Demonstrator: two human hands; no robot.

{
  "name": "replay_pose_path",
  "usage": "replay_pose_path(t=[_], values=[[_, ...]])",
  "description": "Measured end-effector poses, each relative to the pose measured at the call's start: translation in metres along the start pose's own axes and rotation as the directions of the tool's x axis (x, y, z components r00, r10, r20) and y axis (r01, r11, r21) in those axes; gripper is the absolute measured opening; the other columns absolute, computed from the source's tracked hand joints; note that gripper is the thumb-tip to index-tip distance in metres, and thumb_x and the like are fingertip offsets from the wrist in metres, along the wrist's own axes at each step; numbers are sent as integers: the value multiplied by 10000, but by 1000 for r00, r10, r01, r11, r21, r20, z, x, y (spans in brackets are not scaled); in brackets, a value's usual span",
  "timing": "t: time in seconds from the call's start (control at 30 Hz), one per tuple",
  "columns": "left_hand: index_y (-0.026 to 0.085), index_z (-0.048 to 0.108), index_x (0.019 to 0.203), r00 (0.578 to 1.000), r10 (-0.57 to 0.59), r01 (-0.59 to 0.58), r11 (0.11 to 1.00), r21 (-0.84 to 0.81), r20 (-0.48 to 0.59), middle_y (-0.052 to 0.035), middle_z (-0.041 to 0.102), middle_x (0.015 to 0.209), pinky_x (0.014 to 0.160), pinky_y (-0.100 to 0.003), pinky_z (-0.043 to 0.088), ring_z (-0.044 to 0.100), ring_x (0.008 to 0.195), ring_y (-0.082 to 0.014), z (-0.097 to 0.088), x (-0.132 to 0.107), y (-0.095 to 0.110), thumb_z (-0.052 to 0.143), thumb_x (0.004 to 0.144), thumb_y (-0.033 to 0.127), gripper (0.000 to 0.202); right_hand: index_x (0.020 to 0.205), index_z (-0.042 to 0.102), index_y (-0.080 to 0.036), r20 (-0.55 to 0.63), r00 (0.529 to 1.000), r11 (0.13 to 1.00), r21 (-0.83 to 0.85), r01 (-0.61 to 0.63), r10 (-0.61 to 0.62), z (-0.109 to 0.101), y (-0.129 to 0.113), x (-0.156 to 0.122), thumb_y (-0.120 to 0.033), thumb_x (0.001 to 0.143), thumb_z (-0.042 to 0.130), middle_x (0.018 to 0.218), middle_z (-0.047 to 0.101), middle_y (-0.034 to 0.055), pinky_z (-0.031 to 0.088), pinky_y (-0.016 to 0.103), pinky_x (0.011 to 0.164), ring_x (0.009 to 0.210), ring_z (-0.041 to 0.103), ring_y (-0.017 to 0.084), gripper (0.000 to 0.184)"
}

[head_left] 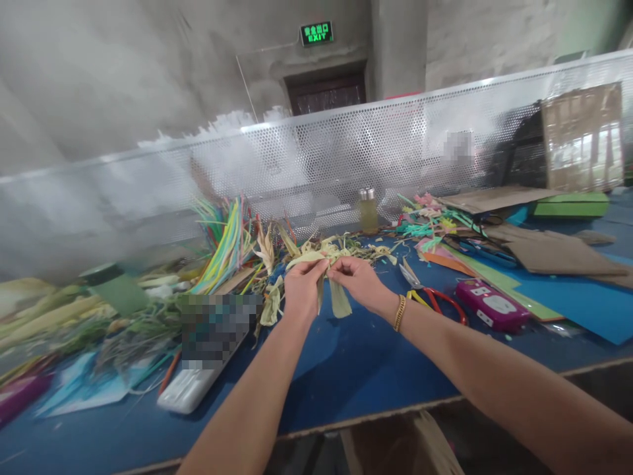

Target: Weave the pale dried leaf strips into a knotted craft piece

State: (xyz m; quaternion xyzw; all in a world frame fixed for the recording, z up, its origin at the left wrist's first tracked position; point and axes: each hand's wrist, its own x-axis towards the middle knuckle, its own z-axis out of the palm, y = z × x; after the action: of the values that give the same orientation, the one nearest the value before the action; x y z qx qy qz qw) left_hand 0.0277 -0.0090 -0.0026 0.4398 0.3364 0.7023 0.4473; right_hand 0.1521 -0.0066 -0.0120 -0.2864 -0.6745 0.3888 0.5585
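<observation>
Both my hands meet above the blue table top [346, 369], pinching a bundle of pale dried leaf strips [339, 300]. My left hand [301, 287] grips the strips from the left with fingers closed. My right hand [359, 277], a gold bracelet at its wrist, pinches them from the right. Loose ends of the strips hang down between the two hands. More dried leaves and husk pieces [316, 254] lie in a pile just behind my hands.
Red-handled scissors [428, 293] and a magenta box [489, 305] lie right of my hands. Coloured strips [225, 244] and a green jar [116, 287] sit left, a small bottle [368, 211] behind. A perforated metal screen [346, 158] backs the table. Brown paper [548, 251] lies far right.
</observation>
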Motion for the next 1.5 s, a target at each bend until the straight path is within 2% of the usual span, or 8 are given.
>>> replay_pose_path(t=[0.23, 0.37, 0.5, 0.6, 0.73, 0.97, 1.13, 1.5], values=[[149, 756, 802, 992, 1, -51, 919, 390, 128, -57, 727, 801, 681, -275, 447, 606, 711, -160, -3, -4, 9, 772, 624, 340, 262, 783, 662, -189, -167, 964, 909, -397, 125, -205, -30, -19, 8, -374, 812, 624, 759, 633, 17, 420, 265, 657, 688, 545, 124, 191], [146, 732, 699, 971, -160, 70, 903, 424, 181, -18, 662, 632, 541, -242, 377, 531, 560, -116, -1, -9, 9, 784, 600, 366, 246, 705, 713, -217, -6, 985, 844, -517, 144, -172, -39, -23, 13, -405, 821, 624, 746, 639, 23, 404, 286, 708, 768, 551, 149, 239], [140, 720, 692, 924, -302, 198, 903, 382, 236, -10, 643, 604, 528, -233, 386, 544, 547, -111, -1, -10, 7, 816, 567, 327, 244, 655, 699, -191, 138, 990, 950, -309, 46, -3, -40, -16, 14, -408, 752, 688, 688, 640, 19, 405, 276, 636, 680, 554, 137, 239], [134, 723, 725, 888, -371, 281, 906, 317, 273, -18, 663, 630, 559, -235, 433, 570, 564, -109, -1, -11, 8, 832, 564, 286, 246, 673, 669, -171, 148, 981, 991, -60, -118, 126, -39, -12, 14, -357, 710, 718, 650, 622, 3, 408, 268, 610, 618, 536, 118, 195], [120, 716, 752, 859, -439, 395, 896, 204, 263, -37, 684, 657, 595, -264, 487, 601, 572, -126, 4, -16, 14, 840, 568, 285, 276, 644, 632, -174, 116, 982, 980, 110, -164, 151, -37, -13, 15, -335, 673, 740, 620, 576, -30, 405, 264, 630, 604, 497, 96, 196], [125, 708, 777, 859, -443, 429, 897, 111, 257, -28, 685, 670, 588, -249, 488, 604, 577, -118, 9, -19, 17, 847, 568, 260, 285, 648, 647, -170, 121, 974, 947, 237, -215, 191, -34, -13, 15, -350, 655, 759, 629, 594, -24, 417, 267, 626, 606, 510, 98, 211], [121, 705, 708, 854, -462, 428, 885, 183, 239, -35, 676, 645, 561, -241, 461, 590, 554, -113, 8, -18, 16, 840, 563, 230, 226, 609, 614, -175, 129, 963, 926, 270, -265, 238, -31, -10, 13, -346, 644, 763, 596, 580, -29, 415, 260, 575, 560, 496, 93, 229], [122, 716, 671, 838, -485, 406, 860, 309, 251, -53, 692, 664, 599, -250, 466, 599, 575, -117, 5, -18, 16, 833, 564, 229, 191, 577, 590, -177, 68, 973, 938, 256, -233, 223, -26, -10, 9, -334, 642, 761, 578, 534, -37, 400, 250, 529, 542, 468, 86, 241]])
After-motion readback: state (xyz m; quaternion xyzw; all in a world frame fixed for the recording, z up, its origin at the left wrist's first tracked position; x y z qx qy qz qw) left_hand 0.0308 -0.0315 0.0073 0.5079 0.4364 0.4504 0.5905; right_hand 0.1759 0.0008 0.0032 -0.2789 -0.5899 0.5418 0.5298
